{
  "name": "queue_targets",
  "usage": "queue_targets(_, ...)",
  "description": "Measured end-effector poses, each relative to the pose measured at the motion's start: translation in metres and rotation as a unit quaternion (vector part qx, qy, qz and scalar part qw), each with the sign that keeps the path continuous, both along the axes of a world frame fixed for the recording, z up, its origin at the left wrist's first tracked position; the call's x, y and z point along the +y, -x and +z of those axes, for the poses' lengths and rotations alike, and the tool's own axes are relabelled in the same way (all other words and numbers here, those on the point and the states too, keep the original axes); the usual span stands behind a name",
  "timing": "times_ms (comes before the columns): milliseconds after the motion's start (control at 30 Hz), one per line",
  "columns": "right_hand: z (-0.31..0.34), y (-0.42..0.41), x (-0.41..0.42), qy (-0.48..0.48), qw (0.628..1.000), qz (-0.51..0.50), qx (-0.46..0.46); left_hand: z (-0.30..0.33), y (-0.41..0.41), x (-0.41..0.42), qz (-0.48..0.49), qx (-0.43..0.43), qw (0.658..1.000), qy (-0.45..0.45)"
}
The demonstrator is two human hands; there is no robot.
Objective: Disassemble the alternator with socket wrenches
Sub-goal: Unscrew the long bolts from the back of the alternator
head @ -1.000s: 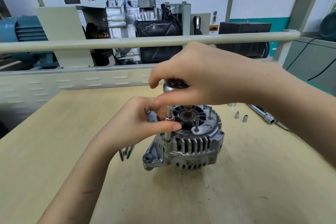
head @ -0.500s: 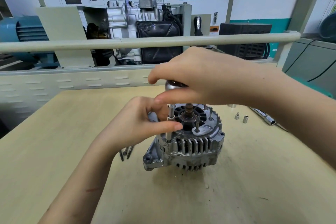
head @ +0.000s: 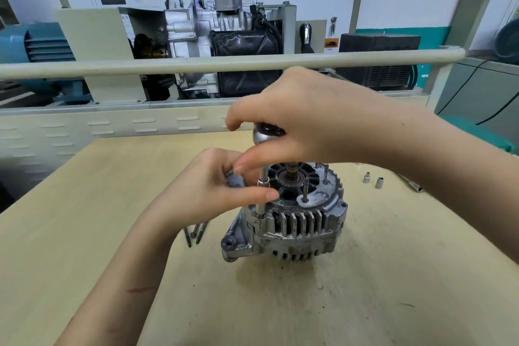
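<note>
Here my right hand [head: 303, 118] curls over the rounded head of the socket wrench [head: 263, 177], thumb and fingers wrapped round its top, while my left hand [head: 216, 191] pinches the wrench's thin vertical shaft low down, thumb stretched across toward the housing. The shaft stands upright with its tip seated at the near left rim of the alternator [head: 292, 222]. I count one alternator, sitting near the middle of the wooden table [head: 379, 275] with its open end facing up. It is grey cast metal, scuffed and dull, with a ring of cooling slots round the side, a mounting ear at the lower left, a dark bearing in the centre and thin studs rising from the top face. Left of it, partly behind my wrist, lie loose long bolts [head: 195, 232]; their number I cannot make out. To the right stand two small sockets [head: 372, 180], and beyond them another tool [head: 412, 185] lies partly hidden by my right forearm.
</note>
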State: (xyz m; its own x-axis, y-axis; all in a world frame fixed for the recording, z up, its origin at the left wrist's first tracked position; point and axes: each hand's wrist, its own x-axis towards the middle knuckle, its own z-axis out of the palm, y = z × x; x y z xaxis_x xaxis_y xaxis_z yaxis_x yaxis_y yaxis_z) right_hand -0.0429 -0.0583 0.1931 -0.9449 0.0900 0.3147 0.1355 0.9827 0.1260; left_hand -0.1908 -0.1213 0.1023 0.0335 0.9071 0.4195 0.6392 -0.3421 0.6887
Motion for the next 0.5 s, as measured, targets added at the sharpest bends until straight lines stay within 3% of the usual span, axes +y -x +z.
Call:
queue_targets(233, 0.006, -0.008, 0.002, 0.096, 0.994, -0.036, -0.037, 0.0, 0.003, 0.002, -0.021, -0.001, 1.0, 0.002)
queue_targets(500, 0.013, -0.012, 0.005, 0.1, 0.992, -0.005, -0.07, 0.004, 0.004, -0.002, -0.058, -0.022, 0.997, 0.037)
